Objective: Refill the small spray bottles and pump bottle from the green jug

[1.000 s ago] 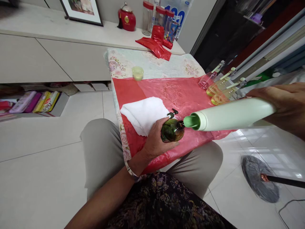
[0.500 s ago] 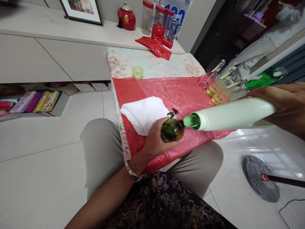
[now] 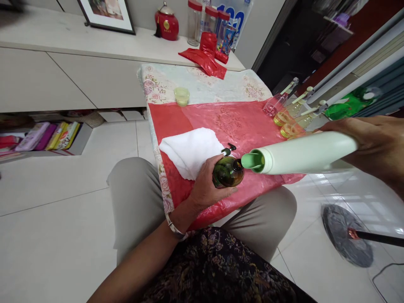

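Note:
My left hand [image 3: 206, 187] is wrapped around a dark green pump bottle [image 3: 226, 173], whose open neck faces right. In my right hand [image 3: 375, 141] is a large pale green refill bottle [image 3: 311, 152], tipped almost level. Its spouted mouth is right beside the neck of the dark bottle; whether they touch, and whether liquid is flowing, I cannot tell. A black pump head [image 3: 229, 149] lies just behind the dark bottle, by the edge of a folded white cloth [image 3: 191, 147].
Red plastic sheeting [image 3: 249, 126] covers much of the table. A small cup [image 3: 182, 96] stands at the back left, and several spray bottles [image 3: 288, 111] at the right. Red bags [image 3: 206, 59] and jars [image 3: 195, 23] are on the cabinet. A round stand base [image 3: 345, 235] is on the floor.
The pale green bottle and my right hand have shifted slightly left, bringing the spout closer over the dark bottle's neck. A person at the upper right is out of view now.

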### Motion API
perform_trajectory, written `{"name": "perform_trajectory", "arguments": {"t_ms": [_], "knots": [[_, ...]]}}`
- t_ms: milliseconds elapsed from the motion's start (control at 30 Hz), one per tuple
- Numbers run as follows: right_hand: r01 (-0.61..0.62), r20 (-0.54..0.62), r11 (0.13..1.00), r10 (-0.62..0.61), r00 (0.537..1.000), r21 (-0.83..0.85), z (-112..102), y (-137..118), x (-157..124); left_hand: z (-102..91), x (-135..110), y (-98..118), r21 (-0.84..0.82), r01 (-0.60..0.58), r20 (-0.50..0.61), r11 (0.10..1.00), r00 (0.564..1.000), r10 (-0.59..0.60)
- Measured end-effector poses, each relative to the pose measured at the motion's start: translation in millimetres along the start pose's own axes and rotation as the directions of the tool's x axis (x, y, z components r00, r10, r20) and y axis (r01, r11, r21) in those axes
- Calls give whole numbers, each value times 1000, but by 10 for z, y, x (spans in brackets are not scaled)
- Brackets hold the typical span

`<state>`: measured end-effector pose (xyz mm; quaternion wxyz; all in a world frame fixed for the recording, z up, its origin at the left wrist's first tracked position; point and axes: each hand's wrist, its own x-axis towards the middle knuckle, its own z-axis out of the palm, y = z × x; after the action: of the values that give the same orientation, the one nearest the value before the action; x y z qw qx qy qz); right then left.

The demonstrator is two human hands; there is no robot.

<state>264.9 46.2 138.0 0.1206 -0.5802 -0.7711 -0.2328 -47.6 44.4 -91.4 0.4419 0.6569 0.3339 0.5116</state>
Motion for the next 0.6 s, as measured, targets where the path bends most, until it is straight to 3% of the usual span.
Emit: {"name": "perform_trajectory", "arguments": {"t_ms": [67,133,233,333,467,600], "knots": [[201,-3,979,-201,980,19,51,39,-9,-1,2,0,-20,12,0,1000,1000,-12],[254,-59,966,-251,966,51,102,72,-11,-1,1,-1,-49,22,-2,999,1000,-23],[94,-64,980,-84,994,178,144,62,-4,-3,-3,0,-81,36,-5,996,999,-37],[-72,-111,952,109,988,299,143,0,28,-8,-11,-1,-112,52,-1,992,999,-52],[-140,-237,890,264,935,435,188,-22,109,-12,-27,-9,-150,54,-13,987,998,-56],[-194,-350,826,421,837,529,397,53,177,-29,-41,17,-178,83,-46,981,995,-93]]}}
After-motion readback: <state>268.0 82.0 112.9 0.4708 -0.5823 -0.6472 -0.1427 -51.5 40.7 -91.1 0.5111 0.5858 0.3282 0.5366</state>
